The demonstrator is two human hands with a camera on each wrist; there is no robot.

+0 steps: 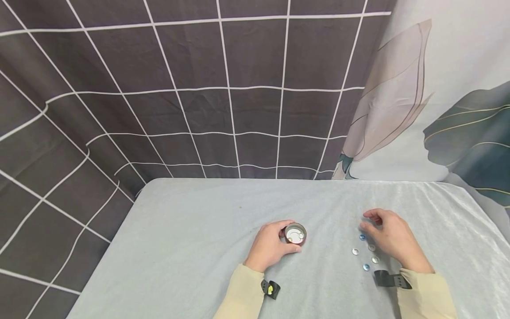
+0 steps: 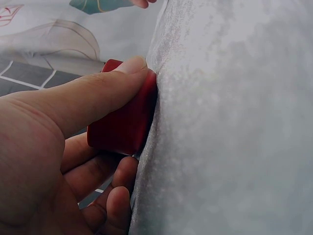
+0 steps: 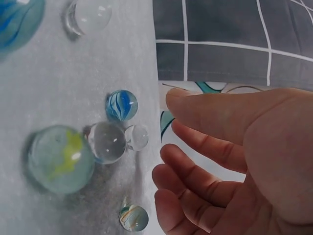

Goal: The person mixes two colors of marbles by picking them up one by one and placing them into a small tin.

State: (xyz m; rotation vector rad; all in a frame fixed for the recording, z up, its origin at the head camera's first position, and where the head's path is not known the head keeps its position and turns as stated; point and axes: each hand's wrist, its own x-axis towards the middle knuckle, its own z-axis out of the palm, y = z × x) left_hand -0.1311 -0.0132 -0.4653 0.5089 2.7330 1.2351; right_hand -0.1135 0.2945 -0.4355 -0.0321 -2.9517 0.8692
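My left hand (image 1: 272,243) grips a small round red cup (image 1: 305,238) that stands on the cloth. The thumb and fingers lie around its side, and in the left wrist view the red wall of the cup (image 2: 122,125) shows beneath the thumb. Small round things lie on its pale bottom, too small to make out. To the right, my right hand (image 1: 394,235) hovers beside several loose glass marbles, its fingers loosely bent and nothing between them. Closest to its fingertips in the right wrist view are a blue-swirled marble (image 3: 121,105) and a clear marble (image 3: 106,143).
A yellow-green marble (image 3: 61,159), a larger-looking blue marble (image 3: 18,22) and an orange-swirled marble (image 3: 133,218) lie around these. Pale cloth covers the table (image 1: 179,248). Behind it hang a dark grid-patterned curtain (image 1: 255,110) and a leaf-printed one (image 1: 406,102).
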